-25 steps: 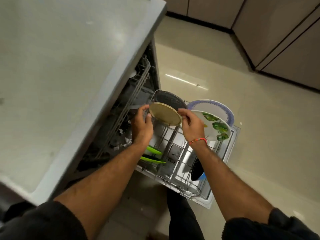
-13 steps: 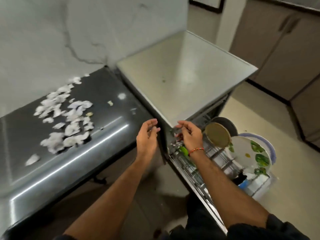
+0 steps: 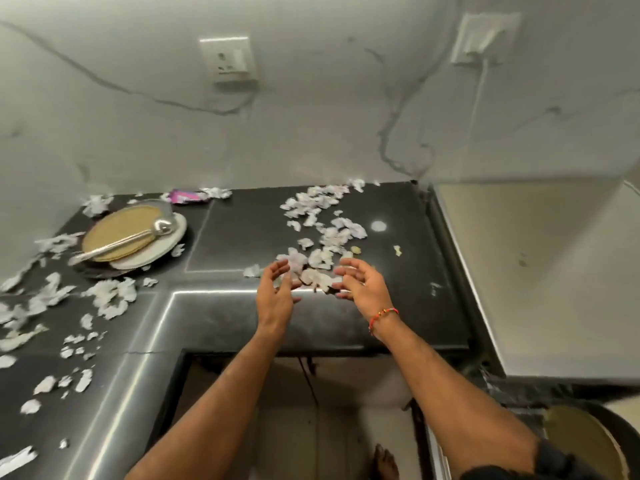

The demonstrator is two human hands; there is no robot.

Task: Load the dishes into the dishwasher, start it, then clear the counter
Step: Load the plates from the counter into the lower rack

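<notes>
Dishes (image 3: 133, 233) still wait stacked at the black counter's (image 3: 242, 317) far left, and since the tan plate went into the dishwasher rack, both the left hand (image 3: 277, 292) and right hand (image 3: 360, 289) have swung back empty, fingers relaxed, over the paper scraps (image 3: 322, 233).

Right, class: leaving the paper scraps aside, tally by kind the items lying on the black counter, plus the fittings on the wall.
Plates: 3 (tan plate, white plate, dark plate)
Ladle: 1
Purple wrapper: 1
Wall fittings: 2 (socket, plugged socket)
Total: 7
</notes>
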